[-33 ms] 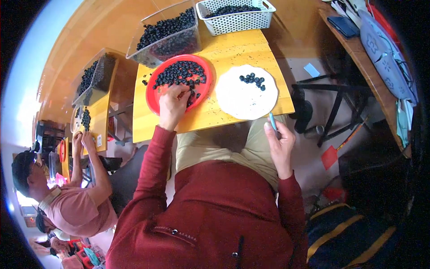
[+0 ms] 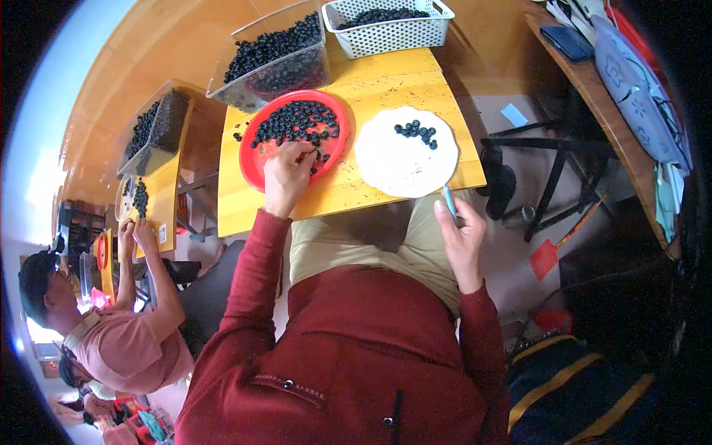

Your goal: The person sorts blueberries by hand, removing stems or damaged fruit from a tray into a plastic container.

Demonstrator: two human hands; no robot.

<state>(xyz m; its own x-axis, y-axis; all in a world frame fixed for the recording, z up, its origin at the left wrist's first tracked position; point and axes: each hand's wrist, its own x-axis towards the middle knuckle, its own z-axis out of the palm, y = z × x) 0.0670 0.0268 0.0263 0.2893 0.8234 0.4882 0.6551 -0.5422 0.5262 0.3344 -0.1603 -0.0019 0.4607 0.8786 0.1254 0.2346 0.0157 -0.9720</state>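
My left hand (image 2: pixel 288 176) is over the red round plate (image 2: pixel 249 169), its thumb and fingers pinched together among small dark round balls (image 2: pixel 297 119) that look like beads or berries. What the fingertips grip, if anything, is too small to make out. My right hand (image 2: pixel 464 241) is closed round a slim blue tool (image 2: pixel 450 200), shaped like a pen, just off the near edge of the table. Its tip is close to the rim of the white scalloped plate (image 2: pixel 393 159). Several of the same dark balls (image 2: pixel 417 133) lie on that plate's upper part.
At the table's (image 2: pixel 400 78) far side are a clear plastic bin (image 2: pixel 237 93) and a white perforated basket (image 2: pixel 356 44), both holding dark balls. Dark crumbs dot the wood. A person (image 2: pixel 126 341) works at another table on the left. A wooden bench (image 2: pixel 575 85) runs along the right.
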